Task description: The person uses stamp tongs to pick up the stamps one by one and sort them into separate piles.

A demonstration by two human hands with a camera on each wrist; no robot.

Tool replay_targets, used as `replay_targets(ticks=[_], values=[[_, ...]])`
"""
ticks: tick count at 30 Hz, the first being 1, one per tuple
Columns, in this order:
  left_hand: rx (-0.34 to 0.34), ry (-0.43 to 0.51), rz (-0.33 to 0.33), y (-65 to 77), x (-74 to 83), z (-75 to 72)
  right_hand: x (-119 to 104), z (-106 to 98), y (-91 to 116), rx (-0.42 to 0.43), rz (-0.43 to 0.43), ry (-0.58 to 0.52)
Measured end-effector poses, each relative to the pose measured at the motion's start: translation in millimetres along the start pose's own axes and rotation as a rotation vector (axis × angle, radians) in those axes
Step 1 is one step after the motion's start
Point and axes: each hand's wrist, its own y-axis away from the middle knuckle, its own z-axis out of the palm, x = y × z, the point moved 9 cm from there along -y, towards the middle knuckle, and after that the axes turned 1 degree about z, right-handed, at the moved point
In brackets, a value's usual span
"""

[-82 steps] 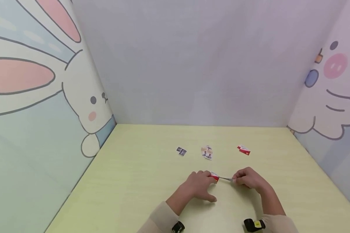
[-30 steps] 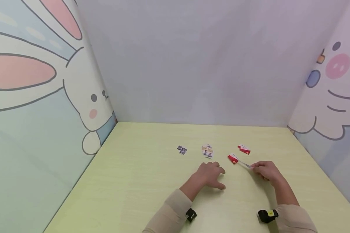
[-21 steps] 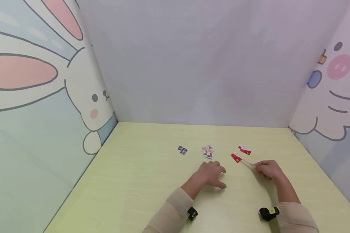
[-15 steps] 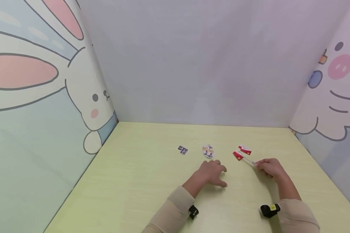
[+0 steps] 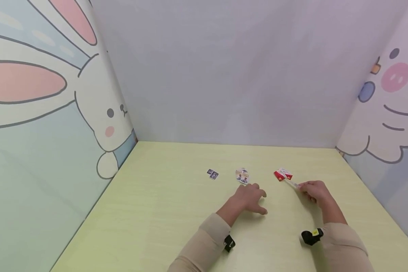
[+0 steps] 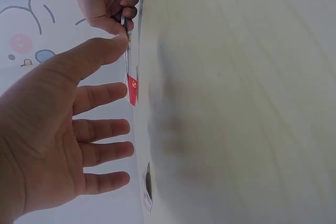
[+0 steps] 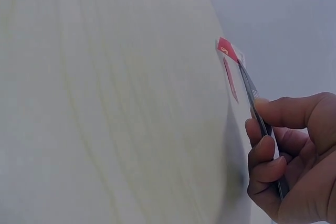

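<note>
My right hand pinches a pair of metal tweezers between thumb and fingers. At the tweezers' tips is a small red and white stamp-like paper piece, with a yellow emblem on its red part. In the head view this piece overlaps a similar red and white piece; the right wrist view shows the held one above the table, apart from the other. My left hand hovers over the table with fingers spread and holds nothing; its palm shows in the left wrist view.
Two small dark-pictured paper pieces lie on the pale yellow table at the back. Several cartoon-like printed pieces lie overlapped right of them, just beyond my left fingers. Cartoon-printed walls stand left and right, a plain grey one behind.
The tweezers have carried the red and white piece from beside my left hand back and rightward to the other red piece. My left hand has let go of it and shifted slightly right and forward.
</note>
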Motion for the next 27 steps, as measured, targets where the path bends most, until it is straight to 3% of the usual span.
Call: replay_targets(ticks=[9, 19, 27], values=[[0.027, -0.145, 0.003, -7.2, 4.6, -3.6, 5.2, -2.4, -10.7, 0.012, 0.054, -0.051], [0.030, -0.178, -0.008, -8.9, 4.5, -4.4, 6.9, -4.4, -15.5, 0.048, 0.110, -0.045], [0.043, -0.173, -0.010, -5.2, 5.6, -1.8, 4.6, -3.8, -11.2, 0.058, 0.099, -0.028]])
